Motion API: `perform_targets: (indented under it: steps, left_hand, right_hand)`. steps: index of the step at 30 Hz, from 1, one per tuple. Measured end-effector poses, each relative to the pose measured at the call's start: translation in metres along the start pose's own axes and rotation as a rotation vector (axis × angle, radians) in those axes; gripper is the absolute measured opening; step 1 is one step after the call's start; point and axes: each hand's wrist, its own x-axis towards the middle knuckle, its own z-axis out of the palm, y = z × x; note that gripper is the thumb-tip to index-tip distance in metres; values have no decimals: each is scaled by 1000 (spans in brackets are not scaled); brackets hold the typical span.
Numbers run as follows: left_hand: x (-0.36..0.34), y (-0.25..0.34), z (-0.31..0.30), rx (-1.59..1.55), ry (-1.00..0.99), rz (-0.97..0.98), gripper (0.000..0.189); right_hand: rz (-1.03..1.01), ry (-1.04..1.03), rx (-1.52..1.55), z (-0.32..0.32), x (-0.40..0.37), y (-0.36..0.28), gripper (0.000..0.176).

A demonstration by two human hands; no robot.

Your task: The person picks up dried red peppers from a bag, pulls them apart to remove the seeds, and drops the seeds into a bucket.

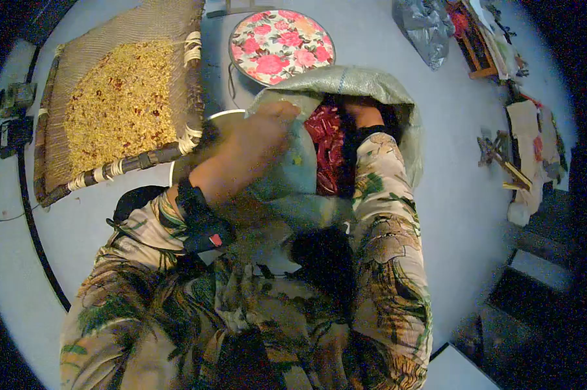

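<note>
In front of me stands a pale woven sack (371,79) with its mouth open and its rim folded back. Dark red dried chillies (328,149) fill the part of it that shows. My left hand (254,140), blurred by motion, is closed at the near left rim of the sack, over a blue-green side with a small yellow mark. My right hand (360,112) reaches into the sack on the right, beside the chillies, its fingers hidden in the dark opening.
A framed mesh tray (53,140) holding yellow grain-like bits with red flecks lies at left. Behind the sack is a round rose-patterned stool top (282,45). A grey plastic bag (425,29) and assorted clutter (531,153) lie at right. A black cable (37,240) crosses the floor.
</note>
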Motion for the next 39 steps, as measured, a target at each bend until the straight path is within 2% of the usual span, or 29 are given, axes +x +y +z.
perform_targets:
  steps: [2,5,7,9,11,14,17,18,20,21,24,28,32,35,38,39]
  left_hand:
    - [-1,11,-10,-4,37,34,44]
    - [1,17,-17,83,-14,4,43]
    - [4,16,-15,-85,-142,-176,42]
    - [4,14,-13,-97,-156,-189,42]
    - [3,17,-14,50,-59,-36,42]
    - [3,24,-22,-1,-116,-104,40]
    - [1,23,-17,5,117,84,30]
    - [0,23,-16,-2,121,86,30]
    - [-2,25,-19,-17,132,89,30]
    - [-3,27,-20,-25,130,86,30]
    - [-6,32,-24,-35,125,81,30]
    - [-10,35,-28,-16,84,54,33]
    - [-11,31,-21,-8,100,54,33]
    - [-12,32,-17,-73,108,23,34]
    - [-13,32,-17,-81,85,34,36]
    - [-13,33,-18,-92,68,17,36]
  right_hand:
    - [13,-26,0,0,-4,3,43]
    - [27,-59,2,-2,-6,8,41]
    - [23,-80,10,-5,-8,7,40]
    - [18,-108,20,-8,-11,6,39]
    - [9,-136,36,-13,-13,1,38]
    - [-26,-184,85,-30,-18,-15,36]
    - [-46,-290,154,-52,-24,-32,34]
    - [-43,-338,188,-60,-30,-36,34]
    - [-119,-293,233,-68,-52,-38,33]
    - [-282,-86,266,-65,-64,-36,27]
    - [-178,-212,167,-117,-105,-70,27]
    - [-109,-174,204,-137,-147,-72,29]
    - [78,-30,466,-148,-172,-72,31]
    - [259,55,703,-129,-174,-69,34]
    - [242,166,968,-122,-177,-88,32]
    - [296,158,1002,-121,-179,-95,30]
